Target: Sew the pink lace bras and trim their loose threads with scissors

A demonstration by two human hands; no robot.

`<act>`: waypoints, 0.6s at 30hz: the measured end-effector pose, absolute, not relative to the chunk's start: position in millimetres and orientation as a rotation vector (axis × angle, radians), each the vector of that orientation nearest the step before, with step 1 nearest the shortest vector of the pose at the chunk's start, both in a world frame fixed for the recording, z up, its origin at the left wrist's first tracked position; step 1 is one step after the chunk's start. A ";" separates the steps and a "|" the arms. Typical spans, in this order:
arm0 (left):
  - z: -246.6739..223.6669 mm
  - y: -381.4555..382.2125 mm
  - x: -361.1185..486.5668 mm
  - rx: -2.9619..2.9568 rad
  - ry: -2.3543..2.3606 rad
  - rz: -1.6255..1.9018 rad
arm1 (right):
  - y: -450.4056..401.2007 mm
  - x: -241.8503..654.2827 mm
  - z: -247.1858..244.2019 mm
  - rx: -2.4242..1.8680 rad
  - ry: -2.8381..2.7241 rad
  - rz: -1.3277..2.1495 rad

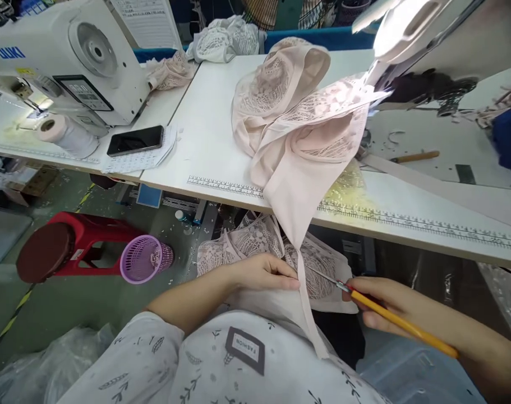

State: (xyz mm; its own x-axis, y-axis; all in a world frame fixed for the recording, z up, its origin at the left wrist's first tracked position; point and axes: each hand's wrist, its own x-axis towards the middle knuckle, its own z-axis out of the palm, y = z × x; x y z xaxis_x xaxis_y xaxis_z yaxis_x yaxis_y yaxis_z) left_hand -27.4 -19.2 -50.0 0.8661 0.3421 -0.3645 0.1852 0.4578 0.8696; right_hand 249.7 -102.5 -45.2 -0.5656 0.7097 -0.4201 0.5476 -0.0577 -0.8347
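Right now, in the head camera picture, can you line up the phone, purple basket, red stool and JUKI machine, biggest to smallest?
1. JUKI machine
2. Red stool
3. Purple basket
4. Phone

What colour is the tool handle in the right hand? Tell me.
The handle is orange, clearest in the head view.

Our white sewing table (208, 123), with a black printed ruler (423, 223) along its near edge.
On it we have pale pink lace garment pieces (297, 163) draped over the near edge, white lace cups (225, 40) at the far edge, a white thread cone (70, 137) and written paper sheets (166, 150) near the left end, and a wooden-handled tool (417, 157) toward the right.
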 end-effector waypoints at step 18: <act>-46.1 -11.2 -33.2 1.063 0.492 0.082 | -65.9 230.4 -28.2 -1.281 -2.109 1.918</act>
State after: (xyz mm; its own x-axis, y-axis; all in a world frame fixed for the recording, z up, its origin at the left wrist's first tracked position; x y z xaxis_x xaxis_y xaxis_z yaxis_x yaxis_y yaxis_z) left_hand -33.2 -11.2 -46.1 0.8892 0.2969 -0.3479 0.1687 0.4941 0.8529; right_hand 230.4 -65.9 -28.2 -0.6637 0.5630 -0.4925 0.5434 -0.0894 -0.8347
